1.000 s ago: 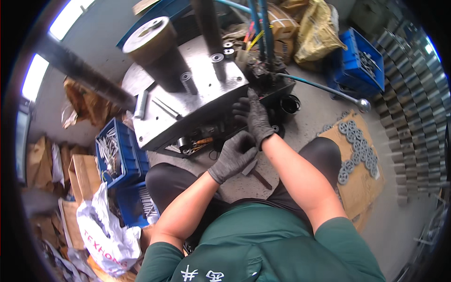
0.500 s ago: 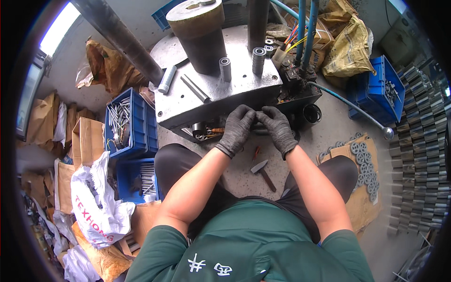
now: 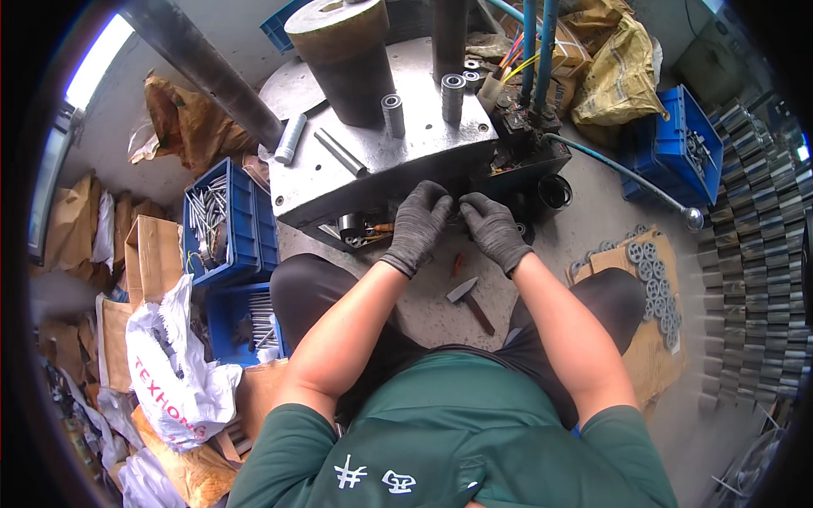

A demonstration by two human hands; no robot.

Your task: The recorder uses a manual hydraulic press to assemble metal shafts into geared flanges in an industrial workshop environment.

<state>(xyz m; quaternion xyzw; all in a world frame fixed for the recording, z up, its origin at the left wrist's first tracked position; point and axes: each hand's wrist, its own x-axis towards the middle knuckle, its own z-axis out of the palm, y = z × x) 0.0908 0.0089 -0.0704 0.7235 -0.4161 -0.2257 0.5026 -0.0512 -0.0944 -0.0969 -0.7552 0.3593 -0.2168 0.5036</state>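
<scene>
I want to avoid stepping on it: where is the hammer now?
In the head view, the hammer lies on the floor right of centre, between the knees, below the right hand.

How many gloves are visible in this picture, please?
2. One grey glove is on the left hand, before the metal block; the other glove is on the right hand. Both show clearly.

Hammer (image 3: 473, 304) on the floor (image 3: 425, 315) before the worktable (image 3: 415, 158), crate (image 3: 257, 229) at left, cardboard sheet (image 3: 652, 360) at right.
</scene>
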